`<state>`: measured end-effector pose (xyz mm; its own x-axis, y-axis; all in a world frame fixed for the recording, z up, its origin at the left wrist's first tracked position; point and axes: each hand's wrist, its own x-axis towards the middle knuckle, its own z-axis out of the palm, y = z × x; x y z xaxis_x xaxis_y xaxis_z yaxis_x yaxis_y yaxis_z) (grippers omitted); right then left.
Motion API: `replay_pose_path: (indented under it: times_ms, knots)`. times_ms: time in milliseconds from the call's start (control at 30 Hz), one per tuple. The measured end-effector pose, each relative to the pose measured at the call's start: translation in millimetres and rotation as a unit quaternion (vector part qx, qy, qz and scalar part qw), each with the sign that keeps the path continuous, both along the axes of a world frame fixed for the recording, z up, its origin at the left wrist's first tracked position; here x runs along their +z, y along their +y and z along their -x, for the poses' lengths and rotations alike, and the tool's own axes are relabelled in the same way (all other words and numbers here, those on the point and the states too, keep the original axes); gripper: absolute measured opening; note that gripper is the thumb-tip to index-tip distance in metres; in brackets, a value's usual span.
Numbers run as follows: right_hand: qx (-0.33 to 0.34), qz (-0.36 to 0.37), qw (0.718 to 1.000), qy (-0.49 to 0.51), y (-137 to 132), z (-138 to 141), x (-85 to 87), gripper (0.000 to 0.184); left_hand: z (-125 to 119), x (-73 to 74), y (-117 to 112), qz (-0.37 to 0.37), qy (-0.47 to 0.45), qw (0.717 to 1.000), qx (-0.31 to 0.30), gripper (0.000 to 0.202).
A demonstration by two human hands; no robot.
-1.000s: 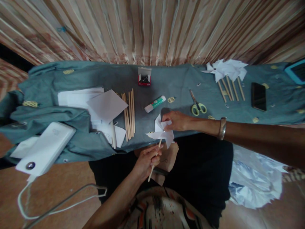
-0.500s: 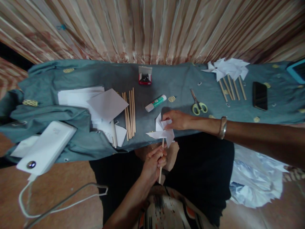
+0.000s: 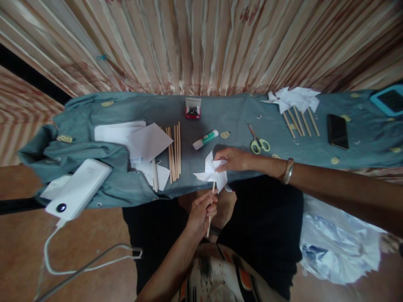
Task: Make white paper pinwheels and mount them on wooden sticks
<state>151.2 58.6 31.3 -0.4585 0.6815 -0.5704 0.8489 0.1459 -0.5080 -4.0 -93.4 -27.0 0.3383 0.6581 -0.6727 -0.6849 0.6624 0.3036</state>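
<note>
White pinwheel (image 3: 211, 170) sits just past the near edge of the table (image 3: 233, 115), slightly toward 5 o'clock from mid-view. Its stick (image 3: 208, 226) runs from 6 o'clock up to the paper head near 12, tipped a little toward 1; one pointed blade juts toward 9. The left hand (image 3: 203, 209) is curled closed around the stick below the head. The right hand (image 3: 233, 160), coming in from 3 o'clock, has its fingers drawn together on a blade beside the hub

Measured from the head, a glue stick (image 3: 206, 139) lies close at 12, a box of pins (image 3: 193, 110) farther off between 11 and 12, loose sticks (image 3: 175, 155) and paper sheets (image 3: 151, 142) at 10, a power bank (image 3: 78, 191) near 9. Scissors (image 3: 260, 144) and a group of pinwheels (image 3: 296, 102) are at 2, a phone (image 3: 338, 131) between 2 and 3

The right hand screens part of the upper blades, and the left hand hides the stick's middle. The grouped heads overlap, making them hard to count; a blue-framed device (image 3: 390, 100) is cut off at the right edge
</note>
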Motion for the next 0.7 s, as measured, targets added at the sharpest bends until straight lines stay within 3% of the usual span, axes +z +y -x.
replay_pose_path:
  times_ms: [167, 400, 700]
  knots:
    - [0.004, -0.008, 1.0, 0.012, 0.7, 0.1, -1.9, 0.02, -0.4, 2.0, 1.2, 0.009, 0.009, 1.0, 0.003, 0.039]
    - [0.057, -0.059, 0.992, -0.091, 6.5, 7.1, 10.2, 0.025, 0.4, 4.7, 1.3, 0.004, 0.02, 1.0, 0.002, 0.032]
    - [0.105, -0.049, 0.987, -0.113, 9.6, 11.8, 15.6, 0.027, 0.5, 3.2, 0.3, -0.009, 0.019, 1.0, -0.001, 0.031]
